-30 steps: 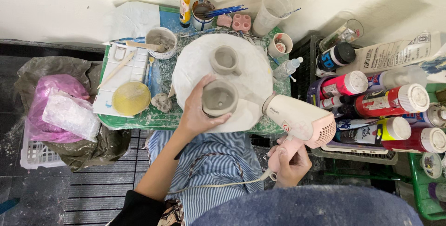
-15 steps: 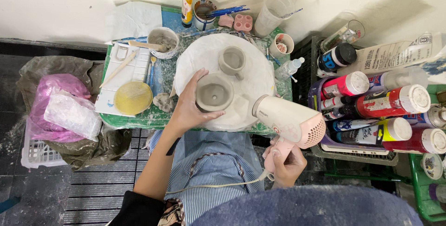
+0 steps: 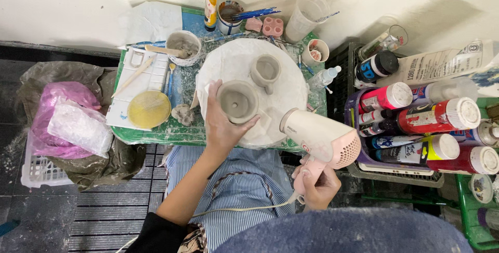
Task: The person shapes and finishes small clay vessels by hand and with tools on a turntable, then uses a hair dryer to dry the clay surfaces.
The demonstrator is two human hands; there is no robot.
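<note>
Across the cluttered green mat [image 3: 156, 133], her left hand [image 3: 221, 123] gripped the clay cup [image 3: 237, 101] over the round board [image 3: 228, 63] while her right hand [image 3: 318, 185] clutched the hair dryer [image 3: 322, 138], seemingly mid-drying, turning the cup likely next

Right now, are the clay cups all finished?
Not yet. Both are shaped: one clay cup sits on the white round board. The left hand holds the other clay cup while the right hand aims a pink hair dryer at it. Both are bare grey.
</note>
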